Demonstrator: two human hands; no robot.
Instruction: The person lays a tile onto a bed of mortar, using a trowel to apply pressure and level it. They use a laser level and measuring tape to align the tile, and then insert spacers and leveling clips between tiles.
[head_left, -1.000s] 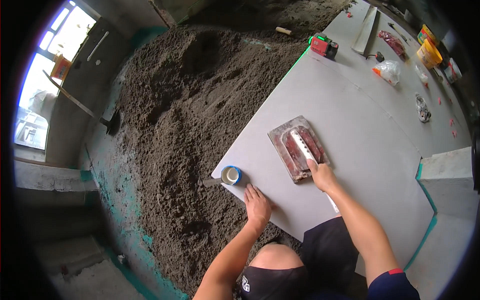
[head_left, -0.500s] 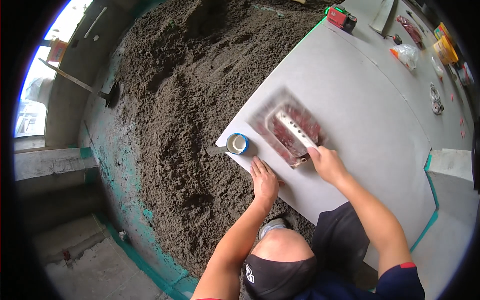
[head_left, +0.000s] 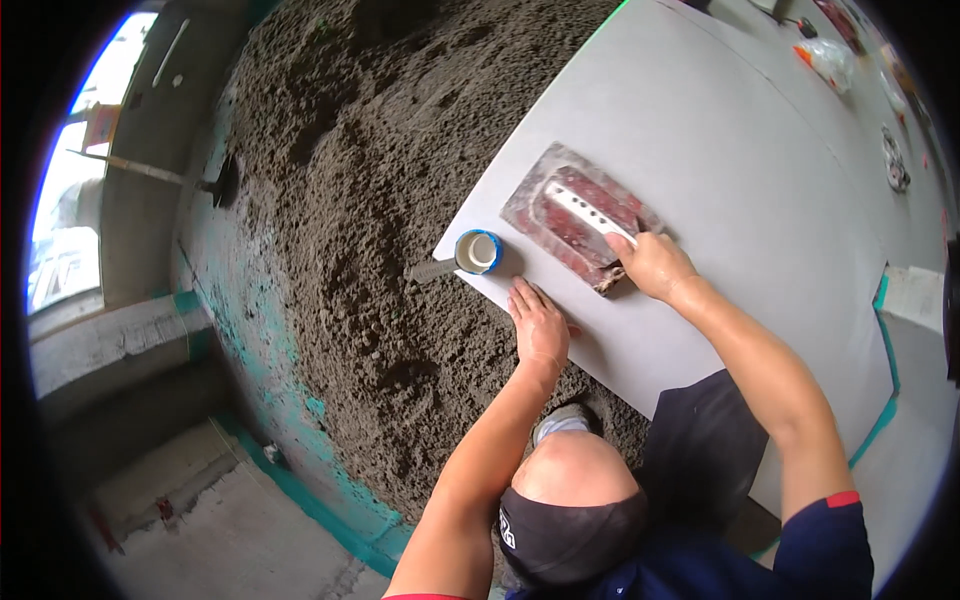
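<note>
1. The float (head_left: 572,230), a red-and-grey plate with a white handle (head_left: 585,208), now lies nearer the round blue-rimmed cup (head_left: 478,252) than it did a second ago, and is turned more crosswise. The view has shifted too, so only this relative move counts.
2. Half a second ago the float was blurred by motion; now its plate shows fairly clearly, which suggests a slower stroke or a pause.
3. The right hand (head_left: 655,265) has its grip wrapped round the handle's near end. The float is over the pale slab (head_left: 740,170), near its long left edge; I cannot tell whether the plate presses on it.
4. The left hand (head_left: 542,335) holds nothing. Its fingers lie extended on the slab, just beside the cup and near the slab's edge, much as before.
5. The cup stays by the slab's corner, its grey strip (head_left: 433,269) jutting over the loose dark mortar (head_left: 370,200).
6. For the work, I judge that attention has moved toward this corner, with the left hand probably steadying.
</note>
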